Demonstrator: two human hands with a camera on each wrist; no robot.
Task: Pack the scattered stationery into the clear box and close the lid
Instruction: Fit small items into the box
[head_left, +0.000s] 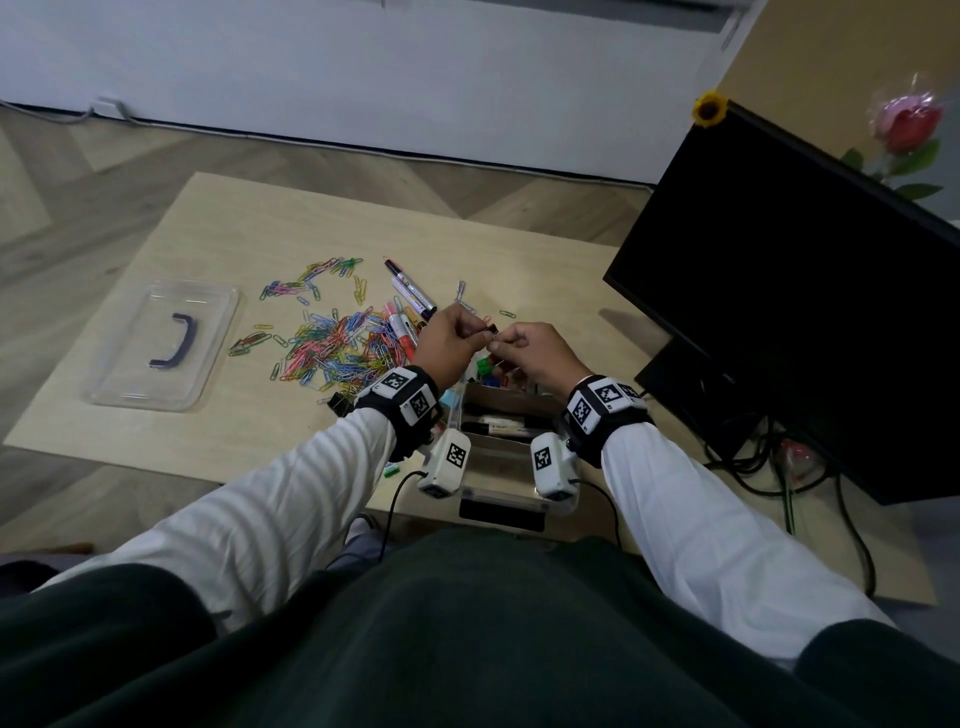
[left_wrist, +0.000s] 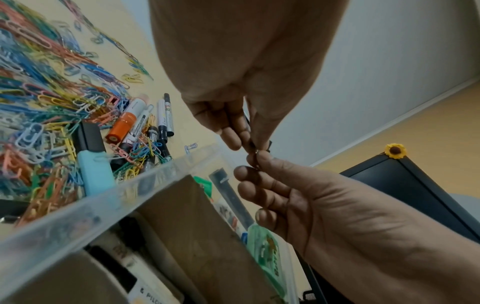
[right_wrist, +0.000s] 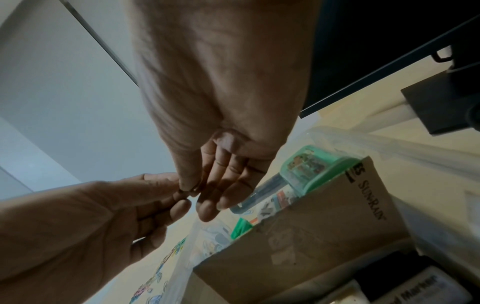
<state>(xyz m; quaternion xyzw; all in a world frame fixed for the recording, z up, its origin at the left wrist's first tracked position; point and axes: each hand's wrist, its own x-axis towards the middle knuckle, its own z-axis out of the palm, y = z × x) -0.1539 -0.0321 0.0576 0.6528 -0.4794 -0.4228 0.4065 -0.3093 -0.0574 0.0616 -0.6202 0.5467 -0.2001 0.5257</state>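
Observation:
Both hands are raised above the clear box (head_left: 519, 494), which stands at the table's near edge. My left hand (head_left: 475, 332) and right hand (head_left: 506, 342) meet fingertip to fingertip and pinch a small black binder clip (head_left: 491, 328) between them. The left wrist view shows the binder clip (left_wrist: 269, 145) at my left hand's (left_wrist: 249, 142) tips, with the right hand (left_wrist: 257, 162) pinching its wire. A brown cardboard box (right_wrist: 324, 226), a green case (right_wrist: 311, 164) and markers lie in the clear box. Coloured paper clips (head_left: 332, 348) and loose markers (head_left: 410, 299) are scattered on the table.
The clear lid (head_left: 161, 345) with a dark handle lies flat at the table's left. A black monitor (head_left: 805, 291) leans close on the right, cables trailing under it. A light blue eraser-like block (left_wrist: 96, 174) and a black block (left_wrist: 88, 135) lie beside the box wall.

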